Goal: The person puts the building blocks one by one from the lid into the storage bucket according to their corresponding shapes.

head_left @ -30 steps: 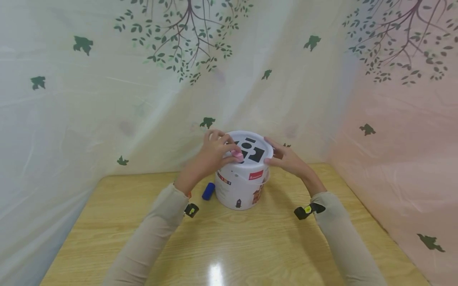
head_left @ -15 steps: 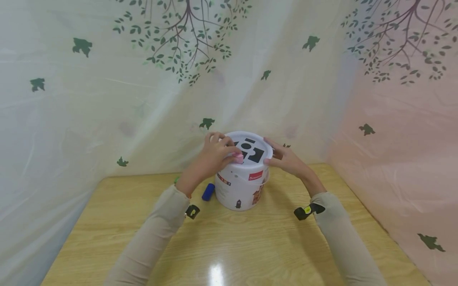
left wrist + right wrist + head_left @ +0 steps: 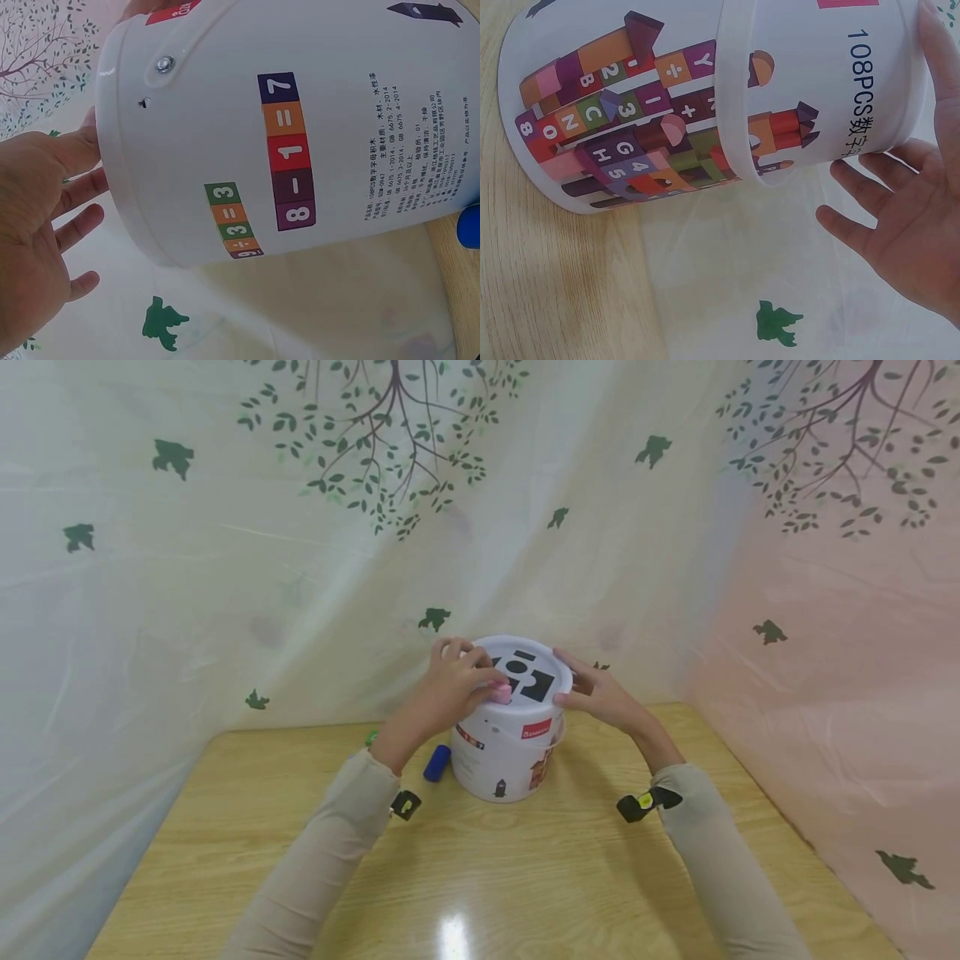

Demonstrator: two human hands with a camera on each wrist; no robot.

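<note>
A white bucket (image 3: 498, 768) stands upright on the table, its lid (image 3: 555, 675) cut with dark shaped holes. My left hand (image 3: 448, 685) reaches over the lid's left side and pinches a small pink block (image 3: 500, 693) between thumb and forefinger, right at a hole near the front rim. The left wrist view hides the block behind the bucket's rim; there, the other fingers of the left hand (image 3: 45, 217) spread loosely. My right hand (image 3: 603, 695) touches the lid's right edge with thumb and forefinger apart, and its other fingers (image 3: 855, 229) extend straight beside the bucket.
A blue cylinder (image 3: 437, 763) lies on the table (image 3: 487, 868) just left of the bucket. Part of a green object (image 3: 371, 738) shows behind my left forearm. The bucket's thin handle (image 3: 551, 742) hangs at its front right. A patterned curtain (image 3: 337, 610) stands behind the table.
My left hand has lowered slightly, and the pink block has shifted a little at the lid. My right hand stays on the lid's edge. The green object has come into view.
</note>
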